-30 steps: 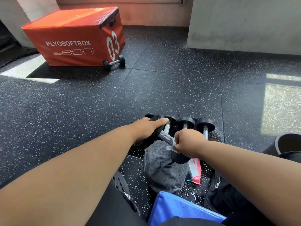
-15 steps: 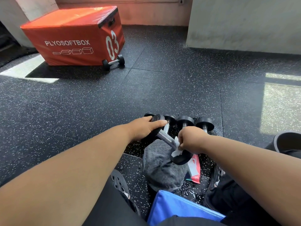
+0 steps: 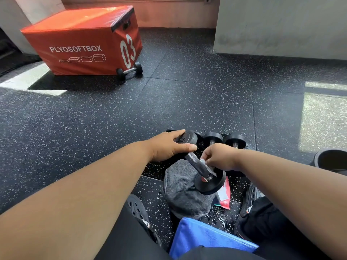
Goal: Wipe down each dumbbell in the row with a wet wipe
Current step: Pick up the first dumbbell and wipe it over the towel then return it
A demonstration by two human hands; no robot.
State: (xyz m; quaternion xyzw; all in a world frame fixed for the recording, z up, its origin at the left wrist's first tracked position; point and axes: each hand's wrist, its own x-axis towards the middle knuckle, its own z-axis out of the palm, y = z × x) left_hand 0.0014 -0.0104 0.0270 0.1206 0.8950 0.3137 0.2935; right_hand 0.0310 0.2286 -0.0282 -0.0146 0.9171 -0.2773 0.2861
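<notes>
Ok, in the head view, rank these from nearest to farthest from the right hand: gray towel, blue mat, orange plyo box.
1. gray towel: just below-left of the right hand, under the raised dumbbell.
2. blue mat: by the person's legs, bottom of frame.
3. orange plyo box: far upper left, by the wall.

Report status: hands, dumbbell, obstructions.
Left hand grips dumbbell by far head. Right hand pinches wet wipe at handle. Grey towel underneath; nothing blocking.
</notes>
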